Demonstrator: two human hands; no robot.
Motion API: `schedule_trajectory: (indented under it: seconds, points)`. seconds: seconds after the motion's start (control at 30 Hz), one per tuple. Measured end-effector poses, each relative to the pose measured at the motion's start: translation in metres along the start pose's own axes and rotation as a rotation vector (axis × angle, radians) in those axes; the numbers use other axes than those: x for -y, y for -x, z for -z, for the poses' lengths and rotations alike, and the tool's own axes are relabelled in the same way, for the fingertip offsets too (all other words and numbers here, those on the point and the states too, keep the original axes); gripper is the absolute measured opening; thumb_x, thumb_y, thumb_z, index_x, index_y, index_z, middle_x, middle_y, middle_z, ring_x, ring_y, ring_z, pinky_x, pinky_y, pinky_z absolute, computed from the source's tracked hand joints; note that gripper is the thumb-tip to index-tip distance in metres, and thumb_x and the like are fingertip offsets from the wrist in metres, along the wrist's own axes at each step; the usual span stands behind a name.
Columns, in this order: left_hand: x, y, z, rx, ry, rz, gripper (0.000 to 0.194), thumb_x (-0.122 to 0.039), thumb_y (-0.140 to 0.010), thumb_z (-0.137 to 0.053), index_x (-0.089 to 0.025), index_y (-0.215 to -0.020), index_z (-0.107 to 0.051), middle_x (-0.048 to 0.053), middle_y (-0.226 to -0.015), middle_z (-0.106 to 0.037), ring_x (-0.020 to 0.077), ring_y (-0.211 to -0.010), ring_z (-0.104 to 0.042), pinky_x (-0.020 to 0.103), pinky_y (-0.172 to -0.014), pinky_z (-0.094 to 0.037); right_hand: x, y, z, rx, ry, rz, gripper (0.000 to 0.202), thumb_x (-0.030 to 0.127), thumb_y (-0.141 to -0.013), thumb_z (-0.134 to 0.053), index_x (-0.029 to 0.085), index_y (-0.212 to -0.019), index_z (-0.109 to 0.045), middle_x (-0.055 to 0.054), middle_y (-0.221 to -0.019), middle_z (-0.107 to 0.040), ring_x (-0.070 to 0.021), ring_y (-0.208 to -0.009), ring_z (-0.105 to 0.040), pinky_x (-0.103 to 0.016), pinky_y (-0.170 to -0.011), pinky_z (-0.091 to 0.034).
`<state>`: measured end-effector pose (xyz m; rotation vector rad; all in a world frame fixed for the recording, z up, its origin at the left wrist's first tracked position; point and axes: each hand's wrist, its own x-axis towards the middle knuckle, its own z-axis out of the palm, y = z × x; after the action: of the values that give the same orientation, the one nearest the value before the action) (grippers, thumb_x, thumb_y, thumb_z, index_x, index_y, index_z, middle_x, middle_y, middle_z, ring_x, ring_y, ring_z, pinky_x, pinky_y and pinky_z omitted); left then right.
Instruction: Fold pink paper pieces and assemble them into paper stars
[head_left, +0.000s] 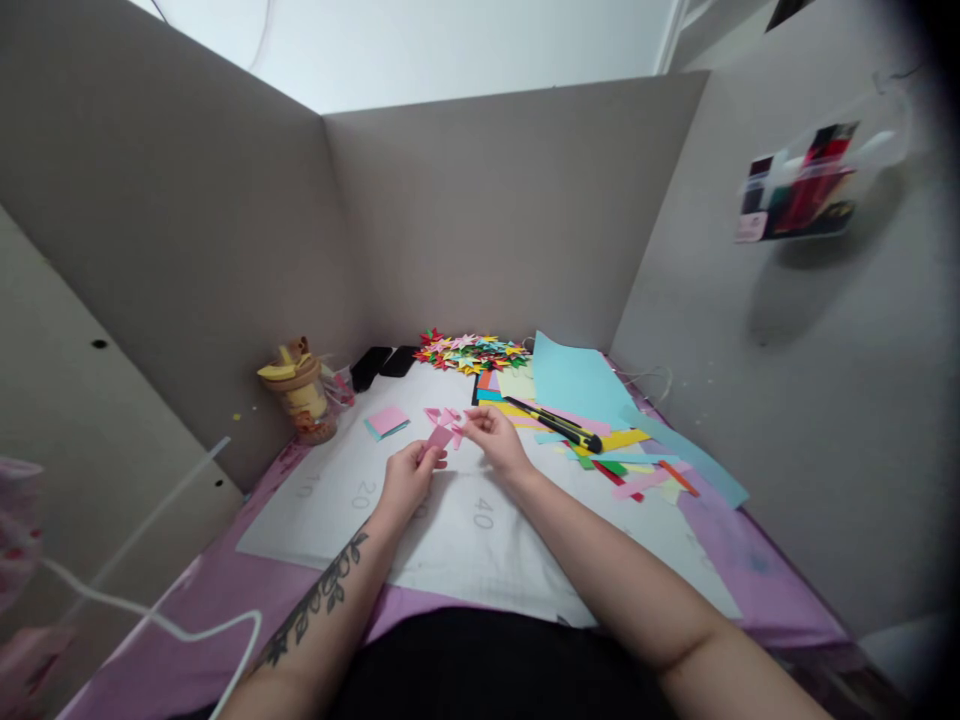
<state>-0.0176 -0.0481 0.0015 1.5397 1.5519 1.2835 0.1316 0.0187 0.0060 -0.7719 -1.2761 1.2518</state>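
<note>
around our grip we see grey panels (517, 210), one beyond it and one on either side. below and around the grip spreads a pinkish-purple cloth (780, 612), and over it a white sheet (510, 565) marked with figures, 20 left of our grip and 40 nearer to us than our right wrist. a light blue sheet (576, 375) lies beyond the grip and to its right. straight beyond our grip sits a heap of many-coloured paper stars (471, 352), and well to its left stands a tan-rimmed container (304, 395). our left hand (411, 475) and right hand (496, 440) work close together, apart from each other. just right of the grip, a black and yellow cutter (555, 424) rests on coloured paper strips (641, 460). left of the grip lie small pink and blue squares (387, 418), overlapping. between our hands is the pink paper (440, 436): our left thumb and fingers pinch its flat part, our right fingertips close narrowly on a folded strip, and we cannot tell whether both are one piece.
</note>
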Motion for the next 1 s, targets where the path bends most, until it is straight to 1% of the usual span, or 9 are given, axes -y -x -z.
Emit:
schedule_trajectory:
  seconds: [0.07,0.1,0.2,0.43,0.57,0.67,0.77,0.87,1.0]
  points:
    - [-0.002,0.001,0.0,0.007,0.03,0.001,0.034,-0.046,-0.08,-0.05,-0.015,-0.079,-0.063,0.007,-0.078,-0.07,0.0187,-0.072,-0.067,0.022,-0.053,-0.044,-0.003,0.006,-0.006,0.102,0.146,0.038,0.019,0.03,-0.064,-0.066,0.018,-0.077,-0.059,0.001,-0.071,-0.06,-0.0133,-0.066,-0.054,-0.026,-0.064,-0.043]
    - [-0.002,0.001,0.0,0.01,0.032,-0.001,0.034,-0.047,-0.079,-0.051,-0.015,-0.079,-0.063,0.007,-0.076,-0.07,0.0188,-0.071,-0.066,0.022,-0.052,-0.044,-0.004,0.009,-0.009,0.114,0.213,0.06,0.014,0.029,-0.067,-0.064,0.017,-0.07,-0.059,0.0,-0.07,-0.06,-0.0138,-0.067,-0.054,-0.026,-0.065,-0.042]
    - [-0.001,0.001,0.0,0.013,0.004,0.0,0.034,-0.046,-0.078,-0.053,-0.014,-0.078,-0.064,0.006,-0.07,-0.069,0.0181,-0.064,-0.065,0.021,-0.048,-0.04,-0.006,0.015,-0.014,0.104,0.302,0.099,0.016,0.028,-0.071,-0.059,0.017,-0.06,-0.059,0.0,-0.066,-0.059,-0.0143,-0.067,-0.053,-0.026,-0.064,-0.04]
    - [0.004,0.0,-0.001,0.059,-0.03,0.032,0.029,-0.041,-0.075,-0.054,-0.014,-0.074,-0.064,0.004,-0.066,-0.068,0.0124,-0.051,-0.055,0.02,-0.045,-0.036,0.001,0.006,-0.003,0.035,0.281,0.084,0.021,0.033,-0.071,-0.06,0.017,-0.057,-0.056,0.003,-0.056,-0.051,-0.0126,-0.058,-0.047,-0.025,-0.059,-0.037]
    - [0.001,0.0,-0.001,0.045,-0.015,0.045,0.029,-0.04,-0.076,-0.052,-0.014,-0.073,-0.063,0.001,-0.058,-0.063,0.0089,-0.041,-0.046,0.019,-0.039,-0.03,-0.003,0.009,-0.007,0.089,0.242,0.077,0.018,0.033,-0.071,-0.06,0.016,-0.065,-0.06,0.002,-0.06,-0.055,-0.0125,-0.059,-0.048,-0.024,-0.059,-0.038]
    - [-0.002,0.001,-0.001,0.023,-0.011,0.039,0.027,-0.038,-0.076,-0.051,-0.014,-0.071,-0.061,-0.001,-0.053,-0.058,0.008,-0.04,-0.044,0.018,-0.038,-0.029,-0.008,0.014,-0.013,0.136,0.248,0.04,0.015,0.03,-0.068,-0.063,0.015,-0.067,-0.063,0.0,-0.066,-0.06,-0.0136,-0.064,-0.052,-0.025,-0.061,-0.039]
    - [-0.001,0.001,-0.001,0.028,-0.015,0.038,0.027,-0.038,-0.076,-0.051,-0.014,-0.069,-0.061,-0.002,-0.05,-0.055,0.0075,-0.039,-0.042,0.018,-0.038,-0.028,-0.009,0.015,-0.015,0.09,0.252,-0.016,0.016,0.028,-0.065,-0.065,0.015,-0.057,-0.06,0.001,-0.057,-0.056,-0.0124,-0.058,-0.049,-0.024,-0.056,-0.037]
    - [0.002,-0.001,-0.001,0.038,-0.018,0.054,0.028,-0.04,-0.075,-0.051,-0.014,-0.069,-0.061,-0.002,-0.05,-0.057,0.0076,-0.038,-0.041,0.018,-0.038,-0.028,-0.007,0.008,-0.011,0.059,0.154,-0.048,0.022,0.03,-0.064,-0.065,0.016,-0.05,-0.055,0.004,-0.048,-0.048,-0.0095,-0.05,-0.041,-0.023,-0.051,-0.031]
    - [0.007,-0.003,-0.002,0.053,-0.026,0.076,0.027,-0.04,-0.074,-0.052,-0.014,-0.069,-0.061,0.0,-0.053,-0.06,0.0083,-0.039,-0.043,0.018,-0.039,-0.029,-0.005,-0.003,0.001,-0.041,0.049,-0.102,0.018,0.032,-0.06,-0.068,0.016,-0.057,-0.06,0.004,-0.051,-0.052,-0.0093,-0.05,-0.04,-0.023,-0.05,-0.031]
